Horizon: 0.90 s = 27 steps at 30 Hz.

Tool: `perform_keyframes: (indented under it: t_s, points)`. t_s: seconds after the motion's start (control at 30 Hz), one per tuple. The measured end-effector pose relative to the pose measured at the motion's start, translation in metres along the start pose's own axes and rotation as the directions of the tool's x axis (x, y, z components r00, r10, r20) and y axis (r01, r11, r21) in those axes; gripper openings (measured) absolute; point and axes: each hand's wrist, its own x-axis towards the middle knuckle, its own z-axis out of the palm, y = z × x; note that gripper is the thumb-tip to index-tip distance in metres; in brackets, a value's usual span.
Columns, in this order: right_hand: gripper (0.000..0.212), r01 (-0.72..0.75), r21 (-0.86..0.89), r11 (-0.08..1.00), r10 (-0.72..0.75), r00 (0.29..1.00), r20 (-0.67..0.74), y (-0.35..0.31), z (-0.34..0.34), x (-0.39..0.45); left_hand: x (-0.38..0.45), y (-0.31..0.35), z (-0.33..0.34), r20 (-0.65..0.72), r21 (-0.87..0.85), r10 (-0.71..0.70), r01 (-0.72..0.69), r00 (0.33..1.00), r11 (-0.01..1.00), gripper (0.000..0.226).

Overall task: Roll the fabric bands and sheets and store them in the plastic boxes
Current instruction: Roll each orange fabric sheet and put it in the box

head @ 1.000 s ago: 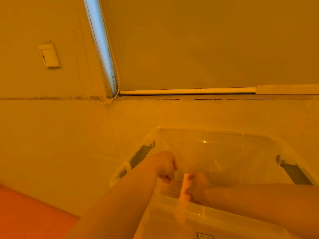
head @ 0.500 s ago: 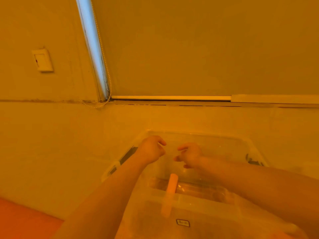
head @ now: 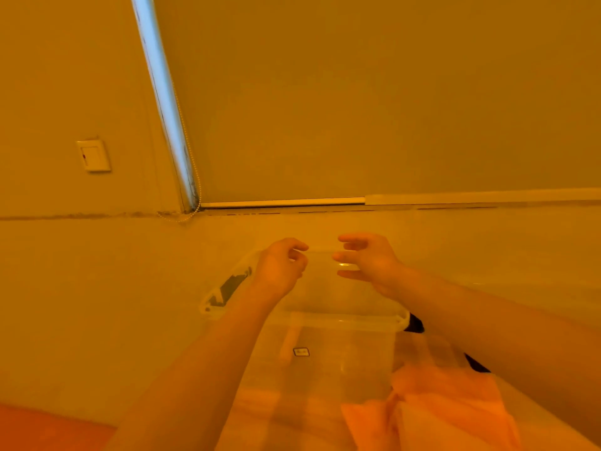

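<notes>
Both hands are hovering empty over the plastic box [head: 302, 320]: left hand [head: 281, 270] loosely curled, right hand [head: 367, 260] spread. The rolled band [head: 290, 341] is lying below the left fingers, long axis pointing away, so left is nearer.

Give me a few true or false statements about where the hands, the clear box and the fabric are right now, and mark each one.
1. Both hands are empty. True: the left hand and right hand hold nothing.
2. The rolled fabric band is pinched in the right hand. False: the rolled fabric band stands inside the clear plastic box, apart from both hands.
3. Loose orange fabric lies at lower right, nearer the camera than the box. True.
4. A lid covers the box. False: the box is open at the top.
5. A wall switch sits to the left of the window blind. True.
</notes>
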Motion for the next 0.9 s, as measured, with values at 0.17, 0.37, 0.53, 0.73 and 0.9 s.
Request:
perform_keyframes:
  t_s: [0.17,0.37,0.53,0.73,0.9]
  points:
    - [0.045,0.057,0.05,0.997,-0.056,0.998,-0.025,-0.024,-0.037,-0.066,-0.058,0.028,0.014,0.02,-0.089,0.059,-0.058,0.998,0.994,0.023]
    - [0.043,0.081,0.038,0.996,-0.08,0.996,-0.043,-0.006,-0.082,-0.145,-0.128,0.039,0.056,0.045,-0.199,0.046,-0.036,0.998,0.979,0.023]
    - [0.045,0.025,-0.154,0.988,-0.041,0.994,-0.097,0.049,-0.12,-0.196,-0.18,0.015,0.103,0.112,-0.17,-0.014,0.033,0.994,0.985,0.025]
    - [0.042,-0.106,-0.269,0.957,0.086,0.993,-0.084,0.122,-0.15,-0.223,-0.21,-0.013,0.144,0.202,-0.067,-0.092,0.107,0.975,0.992,0.033]
    - [0.046,-0.057,-0.575,0.816,0.005,0.996,-0.093,0.156,-0.161,-0.225,-0.218,-0.027,0.163,0.238,-0.026,-0.134,0.145,0.962,0.989,0.042]
